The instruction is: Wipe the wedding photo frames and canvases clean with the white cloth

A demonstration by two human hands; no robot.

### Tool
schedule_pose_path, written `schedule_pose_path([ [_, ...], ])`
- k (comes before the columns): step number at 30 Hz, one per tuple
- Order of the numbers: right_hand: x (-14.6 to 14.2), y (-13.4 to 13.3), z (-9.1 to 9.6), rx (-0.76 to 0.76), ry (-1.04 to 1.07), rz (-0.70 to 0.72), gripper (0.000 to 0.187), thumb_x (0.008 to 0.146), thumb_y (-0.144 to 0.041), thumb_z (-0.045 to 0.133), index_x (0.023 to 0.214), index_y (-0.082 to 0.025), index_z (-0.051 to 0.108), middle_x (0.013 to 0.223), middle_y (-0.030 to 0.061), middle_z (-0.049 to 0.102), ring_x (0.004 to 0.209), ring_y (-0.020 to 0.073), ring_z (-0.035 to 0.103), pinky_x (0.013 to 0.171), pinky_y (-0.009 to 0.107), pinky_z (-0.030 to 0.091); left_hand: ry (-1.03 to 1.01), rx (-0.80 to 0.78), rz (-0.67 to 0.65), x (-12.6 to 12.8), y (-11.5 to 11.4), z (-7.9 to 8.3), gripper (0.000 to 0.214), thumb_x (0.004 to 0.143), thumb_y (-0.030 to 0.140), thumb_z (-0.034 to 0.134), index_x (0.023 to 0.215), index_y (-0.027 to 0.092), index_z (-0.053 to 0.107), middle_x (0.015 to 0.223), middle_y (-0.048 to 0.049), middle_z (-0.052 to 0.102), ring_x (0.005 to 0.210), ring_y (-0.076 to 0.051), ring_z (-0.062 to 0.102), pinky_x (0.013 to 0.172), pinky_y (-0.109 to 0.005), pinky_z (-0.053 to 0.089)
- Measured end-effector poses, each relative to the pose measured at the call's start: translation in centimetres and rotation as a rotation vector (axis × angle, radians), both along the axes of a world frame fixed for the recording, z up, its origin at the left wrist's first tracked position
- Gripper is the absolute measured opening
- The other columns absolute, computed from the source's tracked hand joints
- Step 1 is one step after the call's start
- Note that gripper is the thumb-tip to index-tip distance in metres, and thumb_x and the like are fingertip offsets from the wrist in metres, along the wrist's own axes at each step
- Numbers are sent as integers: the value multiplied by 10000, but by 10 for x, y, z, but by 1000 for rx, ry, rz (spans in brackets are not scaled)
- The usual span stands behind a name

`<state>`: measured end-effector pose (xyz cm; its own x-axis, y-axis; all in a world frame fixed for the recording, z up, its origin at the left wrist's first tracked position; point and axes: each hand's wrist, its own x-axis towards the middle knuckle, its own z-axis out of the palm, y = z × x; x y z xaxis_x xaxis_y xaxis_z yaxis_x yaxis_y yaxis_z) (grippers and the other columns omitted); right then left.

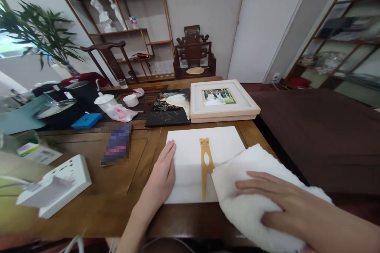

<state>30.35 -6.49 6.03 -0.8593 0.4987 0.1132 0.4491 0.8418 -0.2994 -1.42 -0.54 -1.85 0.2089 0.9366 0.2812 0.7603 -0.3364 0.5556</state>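
Observation:
A white rectangular panel (185, 166), which looks like the back of a picture frame, lies on the table in front of me. A gold-coloured stand leg (205, 158) with an oval hole runs down its middle. Along the panel's left edge lies my left hand (163, 174), its fingers stretched out and close together, touching the edge. My right hand (276, 197) grips a bunched white fluffy cloth (237, 197) from above. That cloth covers the panel's lower right corner and hangs over the table's front edge.
Behind the panel stand a framed photo (227, 115) and a dark picture panel (160, 119). At left are a white power strip (69, 189), a blue box (86, 120), a lidded pan (59, 112), a white teapot (104, 99) and a pixelated purple item (117, 144).

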Motion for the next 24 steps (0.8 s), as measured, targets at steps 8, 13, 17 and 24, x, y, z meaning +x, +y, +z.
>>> schedule_pose_path([
  [8, -5, 94, -37, 102, -10, -390, 492, 758, -174, 452, 1227, -120, 588, 1246, 219, 582, 1195, 379, 506, 907, 557, 465, -1, -29, -23, -1, 1, 2, 461, 961, 230, 286, 1387, 114, 419, 1496, -148, 365, 1396, -227, 308, 1152, -451, 260],
  [13, -10, 111, -41, 119, 1, -400, 477, 777, -171, 437, 1233, -154, 577, 1223, 178, 597, 1220, 360, 482, 934, 562, 435, -31, -10, -16, 0, 0, 1, 455, 958, 216, 294, 1386, 132, 424, 1493, -134, 376, 1394, -219, 315, 1155, -441, 257],
  [17, -4, 61, -29, 74, 8, -236, 509, 621, -95, 492, 1101, -175, 641, 1302, 166, 552, 1276, 350, 428, 969, 543, 433, -30, -7, -2, 2, 0, 1, 458, 953, 208, 303, 1384, 117, 426, 1491, -141, 376, 1394, -223, 316, 1156, -427, 258],
  [24, 5, -10, -14, -28, 65, -8, 254, 677, -162, 590, 861, -311, 683, 1276, 34, 605, 1159, 300, 562, 966, 430, 483, 3, -16, 10, 2, 0, 1, 475, 948, 213, 289, 1376, 52, 421, 1490, -177, 363, 1390, -236, 324, 1153, -435, 261],
])
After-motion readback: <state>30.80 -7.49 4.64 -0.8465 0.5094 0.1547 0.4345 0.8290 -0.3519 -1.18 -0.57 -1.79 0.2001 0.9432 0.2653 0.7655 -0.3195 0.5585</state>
